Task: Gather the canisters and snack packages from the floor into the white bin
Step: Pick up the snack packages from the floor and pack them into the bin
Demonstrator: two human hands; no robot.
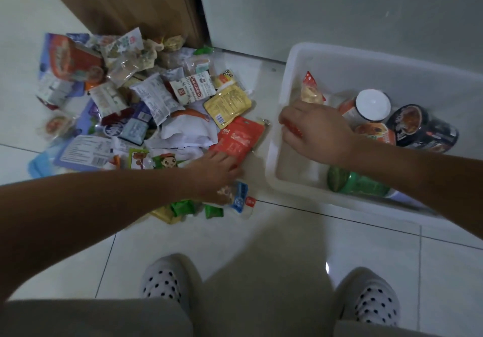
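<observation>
recording snack packages (146, 106) heaped on the floor at left, with the white bin (273, 151) standing just beside the heap at right and holding canisters (372, 106) toward its right end.
reaching with the left grip (219, 172) to the heap's near right edge, touching a red pouch (241, 138); unable to tell whether spread or pinching, the fingers being blurred.
hovering with the right grip (313, 130) over the bin's left half, pinching a red-ended packet (311, 92) in curled fingers.
noting the deciding relation: red pouch lying just far of the left grip, long axis running near left to far right, far corner pointing at the bin wall and lying near it.
judging the left grip much the nearer, the right grip being occupied and across the wall.
expecting a short carry rightward, needing enough lift to clear the rim.
</observation>
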